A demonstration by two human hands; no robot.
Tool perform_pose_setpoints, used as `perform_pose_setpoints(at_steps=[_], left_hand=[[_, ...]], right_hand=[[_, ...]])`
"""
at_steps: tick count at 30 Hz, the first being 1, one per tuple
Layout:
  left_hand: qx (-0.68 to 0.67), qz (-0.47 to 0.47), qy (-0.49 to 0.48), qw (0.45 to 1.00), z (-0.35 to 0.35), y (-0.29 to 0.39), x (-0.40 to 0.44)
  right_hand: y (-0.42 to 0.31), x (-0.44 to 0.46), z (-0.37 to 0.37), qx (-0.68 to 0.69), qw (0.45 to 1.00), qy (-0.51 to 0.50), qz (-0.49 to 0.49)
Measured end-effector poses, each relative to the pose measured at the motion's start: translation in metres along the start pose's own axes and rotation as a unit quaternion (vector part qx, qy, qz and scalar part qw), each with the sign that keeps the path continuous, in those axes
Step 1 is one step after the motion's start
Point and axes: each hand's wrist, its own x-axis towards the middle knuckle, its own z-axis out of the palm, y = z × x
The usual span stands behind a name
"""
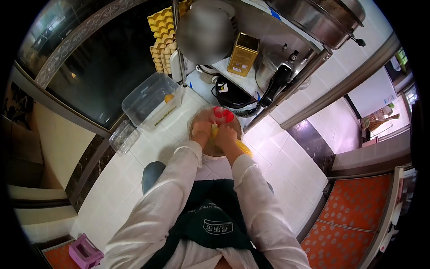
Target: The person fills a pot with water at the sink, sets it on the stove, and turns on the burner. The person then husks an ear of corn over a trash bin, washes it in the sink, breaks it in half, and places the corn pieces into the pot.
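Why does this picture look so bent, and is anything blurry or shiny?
Head view: the floor bows at its edges, likely a wide lens; corners go black; a round grey patch beside the tin is blurred beyond detail; glare whitens tiles right of the basin, soft shadow to its left.

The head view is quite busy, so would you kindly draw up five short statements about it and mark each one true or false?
1. The left hand and the right hand are both at the round basin. True.
2. The clear plastic box stands to the right of the basin. False: the box is to the left of the basin.
3. The gold tin stands on the white shelf. True.
4. The small stool at the lower left is green. False: the stool is pink-purple.
5. A yellow item shows between the two hands. True.
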Motion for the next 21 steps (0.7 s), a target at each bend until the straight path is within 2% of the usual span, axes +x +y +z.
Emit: perform_pose_setpoints(at_steps=[3,5,7,8,9,10,12,13,15,16,17,19,21], left_hand=[[-0.15,-0.063,0.165,0.973,0.007,0.0,0.01],[-0.174,-0.053,0.158,0.971,0.029,-0.011,0.02],[-0.197,-0.037,0.158,0.967,0.019,-0.015,0.019],[-0.103,0.072,0.162,0.979,-0.025,-0.001,-0.002],[-0.055,0.125,0.16,0.978,-0.049,0.007,-0.014],[-0.008,0.179,0.161,0.971,-0.073,0.015,-0.027],[0.013,0.154,-0.002,0.988,-0.087,0.022,-0.035],[0.013,0.155,-0.005,0.988,-0.092,0.02,-0.036],[0.072,0.35,-0.07,0.931,-0.096,0.013,-0.031],[0.074,0.349,-0.07,0.931,-0.089,0.009,-0.019],[0.01,0.353,0.006,0.936,-0.084,0.009,-0.013],[-0.056,0.353,0.079,0.93,-0.071,0.007,-0.013],[-0.102,0.257,0.046,0.96,-0.109,0.027,-0.031]], right_hand=[[-0.002,0.001,-0.003,-0.002,1.0,0.025,-0.015],[0.001,-0.004,-0.014,-0.01,0.999,0.025,-0.039],[0.009,-0.006,-0.029,-0.016,0.997,0.034,-0.062],[0.018,-0.008,-0.034,-0.012,0.99,0.059,-0.13],[0.024,-0.011,-0.038,-0.006,0.977,0.083,-0.199],[0.025,-0.014,-0.048,-0.005,0.977,0.083,-0.199],[0.027,-0.022,-0.067,-0.01,0.977,0.044,-0.209],[0.034,-0.02,-0.067,-0.008,0.977,0.042,-0.207],[0.051,-0.018,-0.072,-0.062,0.944,0.021,-0.323],[0.055,-0.016,-0.074,-0.061,0.944,0.022,-0.323],[0.056,-0.023,-0.082,-0.023,0.944,0.035,-0.326],[0.054,-0.033,-0.088,0.016,0.944,0.046,-0.325],[0.05,-0.031,-0.096,0.044,0.969,0.021,-0.241]])
